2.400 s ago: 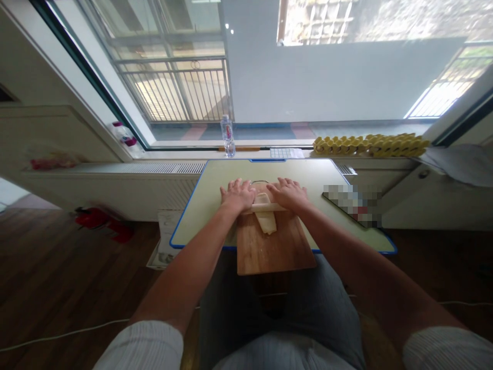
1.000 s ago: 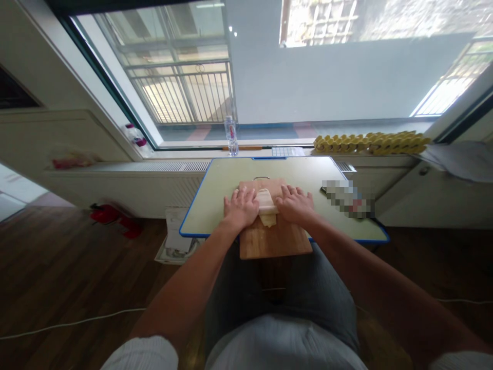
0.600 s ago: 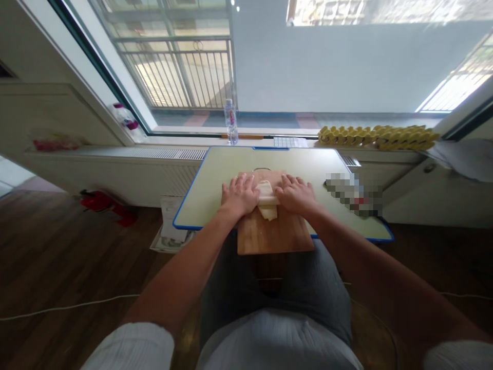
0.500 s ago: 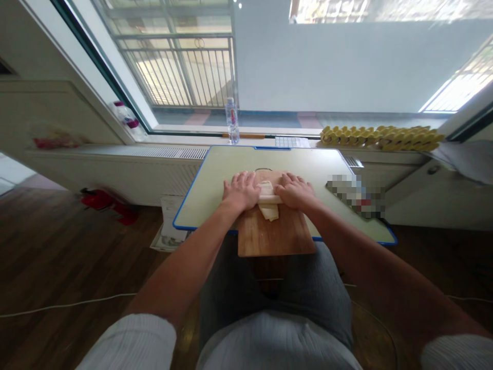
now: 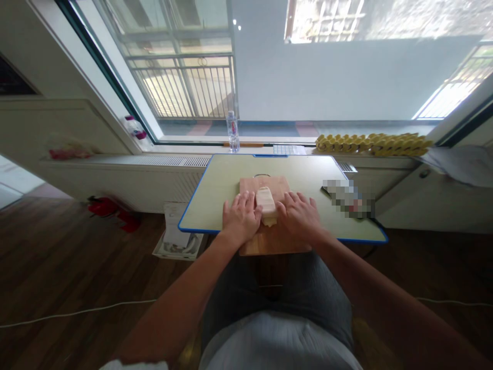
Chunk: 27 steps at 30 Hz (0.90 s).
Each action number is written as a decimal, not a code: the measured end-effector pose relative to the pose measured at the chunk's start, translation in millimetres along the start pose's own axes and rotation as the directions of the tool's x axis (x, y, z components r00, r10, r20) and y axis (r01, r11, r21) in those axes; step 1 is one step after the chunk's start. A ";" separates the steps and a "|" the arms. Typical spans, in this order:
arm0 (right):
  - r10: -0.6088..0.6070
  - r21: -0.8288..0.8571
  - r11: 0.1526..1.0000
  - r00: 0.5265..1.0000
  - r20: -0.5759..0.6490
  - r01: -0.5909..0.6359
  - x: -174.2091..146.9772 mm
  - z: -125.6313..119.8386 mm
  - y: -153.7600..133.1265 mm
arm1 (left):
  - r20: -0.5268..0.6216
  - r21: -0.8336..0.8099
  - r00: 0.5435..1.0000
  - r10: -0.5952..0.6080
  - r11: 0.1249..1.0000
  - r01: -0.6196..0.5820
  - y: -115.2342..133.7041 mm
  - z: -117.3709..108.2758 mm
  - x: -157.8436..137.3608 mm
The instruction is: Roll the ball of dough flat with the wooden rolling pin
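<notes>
A pale flattened strip of dough (image 5: 264, 198) lies lengthwise on a wooden cutting board (image 5: 275, 245), whose near end juts past the table edge. My left hand (image 5: 242, 218) rests palm down at the strip's left side, fingers stretched forward. My right hand (image 5: 298, 216) lies likewise on the right, its fingers extended and the thumb beside the dough. A pale rolling pin crosses the dough's near part (image 5: 269, 217) between my thumbs, hard to tell from it in colour; its ends are hidden under my palms.
The board lies on a blue-edged table (image 5: 208, 195). A blurred-out object (image 5: 348, 199) is at the table's right. Behind stand a clear bottle (image 5: 232, 132) and a yellow egg-tray-like strip (image 5: 373, 145) on the windowsill. A red fire extinguisher (image 5: 111, 210) is on the floor at left.
Both hands have come back along the board toward me, with the rolling pin under them. More of the dough's far end and the board's far end shows. The view has tilted up slightly.
</notes>
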State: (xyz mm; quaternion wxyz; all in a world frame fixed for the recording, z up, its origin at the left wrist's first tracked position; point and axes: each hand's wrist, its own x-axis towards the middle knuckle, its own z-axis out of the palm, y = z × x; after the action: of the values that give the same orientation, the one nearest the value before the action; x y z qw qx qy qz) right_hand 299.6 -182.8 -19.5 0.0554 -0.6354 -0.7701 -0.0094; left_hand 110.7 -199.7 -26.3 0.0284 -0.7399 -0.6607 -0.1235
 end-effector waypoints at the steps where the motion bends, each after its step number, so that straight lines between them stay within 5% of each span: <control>1: 0.007 0.010 1.000 1.000 -0.019 -0.007 -5.1 1.4 -0.3 | -0.014 0.001 1.000 0.003 1.000 -0.003 1.3 -0.1 -6.3; 5: 0.039 0.027 0.999 0.998 -0.047 -0.038 -7.6 5.1 -0.7 | -0.037 0.001 0.999 -0.008 1.000 0.008 3.0 1.8 -9.4; 13: 0.040 0.040 0.998 0.996 0.074 -0.043 47.7 0.7 3.4 | 0.098 -0.020 0.993 -0.061 0.998 0.063 -6.3 6.2 45.9; 22: 0.070 0.088 0.993 0.990 0.121 -0.081 32.2 -6.7 1.5 | 0.090 -0.025 0.995 -0.041 0.999 0.043 -6.6 4.5 25.7; 27: 0.159 0.162 0.969 0.974 0.162 -0.185 64.0 -16.0 10.4 | 0.132 -0.027 0.990 -0.049 0.998 0.053 -15.1 -9.0 53.2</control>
State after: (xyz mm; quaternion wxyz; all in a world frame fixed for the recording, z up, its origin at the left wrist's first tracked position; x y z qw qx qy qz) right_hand 299.0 -119.6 2.0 0.0547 -0.6915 -0.7117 0.1110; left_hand 99.6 -148.0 -7.7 -0.0296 -0.7297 -0.6777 -0.0852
